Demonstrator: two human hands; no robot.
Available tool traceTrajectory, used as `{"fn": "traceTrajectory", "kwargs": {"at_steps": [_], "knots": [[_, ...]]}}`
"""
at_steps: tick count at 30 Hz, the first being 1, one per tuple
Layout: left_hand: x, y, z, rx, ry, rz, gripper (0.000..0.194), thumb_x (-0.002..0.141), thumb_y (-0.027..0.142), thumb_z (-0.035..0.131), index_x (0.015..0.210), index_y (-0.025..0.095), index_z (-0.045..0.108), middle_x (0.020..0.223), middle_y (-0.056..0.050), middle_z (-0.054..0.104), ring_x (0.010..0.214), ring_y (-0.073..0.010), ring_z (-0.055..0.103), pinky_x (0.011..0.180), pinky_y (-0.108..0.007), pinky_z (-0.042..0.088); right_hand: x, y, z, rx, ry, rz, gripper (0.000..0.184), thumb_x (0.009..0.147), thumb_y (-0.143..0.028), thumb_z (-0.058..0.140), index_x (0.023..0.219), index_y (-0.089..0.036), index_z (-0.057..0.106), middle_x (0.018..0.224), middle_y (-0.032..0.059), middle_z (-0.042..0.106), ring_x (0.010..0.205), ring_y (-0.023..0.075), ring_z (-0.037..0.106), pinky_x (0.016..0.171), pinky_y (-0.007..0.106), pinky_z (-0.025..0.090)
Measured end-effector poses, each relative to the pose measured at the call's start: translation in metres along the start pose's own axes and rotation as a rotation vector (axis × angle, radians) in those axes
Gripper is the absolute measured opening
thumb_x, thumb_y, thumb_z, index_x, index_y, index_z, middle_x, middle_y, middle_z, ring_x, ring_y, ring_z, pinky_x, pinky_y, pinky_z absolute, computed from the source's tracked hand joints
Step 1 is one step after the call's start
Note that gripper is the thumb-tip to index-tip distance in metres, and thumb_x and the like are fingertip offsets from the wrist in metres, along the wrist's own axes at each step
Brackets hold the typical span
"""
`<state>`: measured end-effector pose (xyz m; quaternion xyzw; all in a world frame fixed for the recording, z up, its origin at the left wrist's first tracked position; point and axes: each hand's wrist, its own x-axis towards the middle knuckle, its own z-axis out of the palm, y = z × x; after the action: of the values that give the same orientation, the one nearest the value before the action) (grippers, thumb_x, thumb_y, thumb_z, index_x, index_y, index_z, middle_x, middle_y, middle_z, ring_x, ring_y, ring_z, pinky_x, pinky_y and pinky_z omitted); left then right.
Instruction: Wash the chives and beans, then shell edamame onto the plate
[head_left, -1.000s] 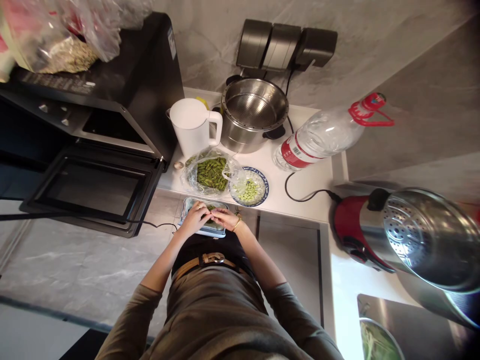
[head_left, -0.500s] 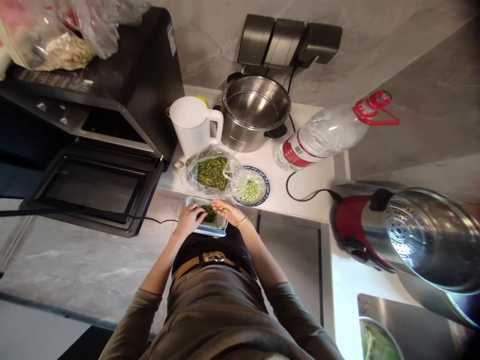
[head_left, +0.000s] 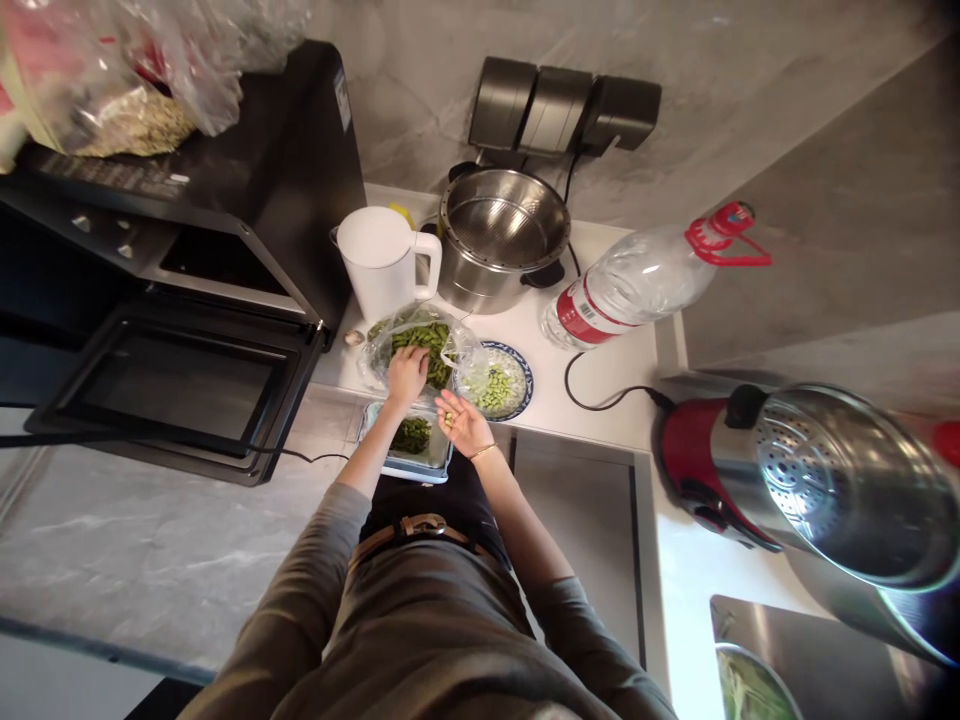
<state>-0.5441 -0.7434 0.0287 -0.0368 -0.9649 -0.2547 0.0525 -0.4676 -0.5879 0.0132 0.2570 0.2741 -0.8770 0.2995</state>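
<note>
My left hand (head_left: 407,374) reaches into an open clear plastic bag (head_left: 373,361) of green edamame pods (head_left: 422,339). Its fingers curl onto the pods, with the fingertips partly hidden among them. Palm up and half cupped, my right hand (head_left: 466,425) holds a few shelled edamame beans (head_left: 449,418) beside the bag. Below my hands a pale blue-rimmed container (head_left: 415,474) holds dark green empty-looking pods (head_left: 412,435). On the counter to the right, a blue-patterned plate (head_left: 525,372) bears shelled light green beans (head_left: 493,388), and an edge of the bag overlaps it.
Behind the bag stand a white jug (head_left: 379,262) and a steel pot (head_left: 487,290). A large water bottle (head_left: 600,302) leans at the right, near a red-and-steel cooker (head_left: 694,450). The open oven door (head_left: 180,385) juts out at the left, with a cord (head_left: 307,458) across it.
My left hand has moved up from the container to the pods in the bag. My right hand has turned its palm upward, showing the beans. The view has shifted slightly.
</note>
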Motion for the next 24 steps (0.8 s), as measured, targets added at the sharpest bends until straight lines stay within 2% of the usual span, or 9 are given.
{"fn": "traceTrajectory", "kwargs": {"at_steps": [3,5,8,10,13,17,21,24], "knots": [[0.037,0.008,0.012,0.033,-0.034,-0.046,0.024,0.087,0.020,0.052,0.105,0.015,0.068,0.106,-0.014,0.066,0.104,-0.0275,0.055,0.090,-0.039,0.041,0.002,0.003,-0.001,-0.060,0.032,-0.023,0.018,0.081,-0.031,0.060,0.095,-0.023,0.068,0.085,0.0023,0.074,0.065,0.0120,0.062,0.067,0.025,0.052],[0.051,0.010,0.017,0.069,-0.067,-0.041,0.019,0.085,0.019,0.056,0.097,0.014,0.070,0.103,-0.016,0.066,0.105,-0.0296,0.055,0.088,-0.041,0.040,0.002,0.005,0.000,-0.102,0.054,-0.038,0.019,0.077,-0.032,0.063,0.093,-0.023,0.069,0.083,0.0028,0.073,0.063,0.0123,0.059,0.064,0.026,0.050],[0.058,0.008,0.019,0.102,-0.059,-0.012,0.015,0.083,0.017,0.057,0.088,0.016,0.070,0.096,-0.015,0.069,0.100,-0.0286,0.056,0.086,-0.040,0.040,-0.001,0.005,0.002,-0.137,0.080,-0.053,0.020,0.073,-0.033,0.066,0.090,-0.022,0.070,0.080,0.0030,0.071,0.060,0.0119,0.056,0.061,0.026,0.047],[0.052,0.005,0.014,0.092,-0.033,-0.005,0.014,0.084,0.017,0.056,0.088,0.016,0.070,0.093,-0.014,0.070,0.097,-0.0273,0.057,0.086,-0.039,0.040,-0.002,0.005,0.005,-0.164,0.094,-0.070,0.021,0.069,-0.033,0.069,0.087,-0.022,0.071,0.076,0.0022,0.070,0.058,0.0106,0.053,0.059,0.025,0.044],[0.027,0.000,0.000,0.052,-0.004,0.008,0.015,0.086,0.020,0.055,0.091,0.016,0.069,0.092,-0.013,0.070,0.094,-0.0263,0.058,0.084,-0.038,0.041,-0.002,0.004,0.011,-0.214,0.128,-0.139,0.026,0.063,-0.034,0.074,0.084,-0.020,0.072,0.071,0.0004,0.067,0.053,0.0080,0.045,0.054,0.023,0.038],[-0.030,-0.004,-0.021,-0.050,0.027,0.041,0.016,0.089,0.026,0.054,0.096,0.017,0.065,0.095,-0.009,0.070,0.091,-0.0232,0.060,0.086,-0.036,0.043,0.008,0.008,0.026,-0.265,0.173,-0.252,0.033,0.060,-0.045,0.075,0.081,-0.019,0.072,0.067,-0.0016,0.064,0.048,0.0062,0.036,0.048,0.024,0.029],[-0.079,-0.005,-0.032,-0.076,-0.005,0.132,0.014,0.091,0.027,0.052,0.098,0.018,0.061,0.092,-0.007,0.068,0.090,-0.0213,0.059,0.082,-0.033,0.046,0.021,0.018,0.038,-0.370,0.155,-0.345,0.036,0.061,-0.055,0.073,0.071,-0.020,0.069,0.054,-0.0043,0.054,0.047,0.0080,0.037,0.048,0.025,0.030],[-0.094,0.000,-0.034,0.078,-0.045,0.197,0.018,0.093,0.028,0.046,0.101,0.017,0.058,0.093,-0.009,0.066,0.090,-0.0222,0.059,0.082,-0.034,0.046,0.026,0.029,0.038,-0.423,0.159,-0.375,0.036,0.063,-0.058,0.070,0.065,-0.022,0.067,0.048,-0.0049,0.047,0.048,0.0106,0.040,0.051,0.027,0.033]]}}
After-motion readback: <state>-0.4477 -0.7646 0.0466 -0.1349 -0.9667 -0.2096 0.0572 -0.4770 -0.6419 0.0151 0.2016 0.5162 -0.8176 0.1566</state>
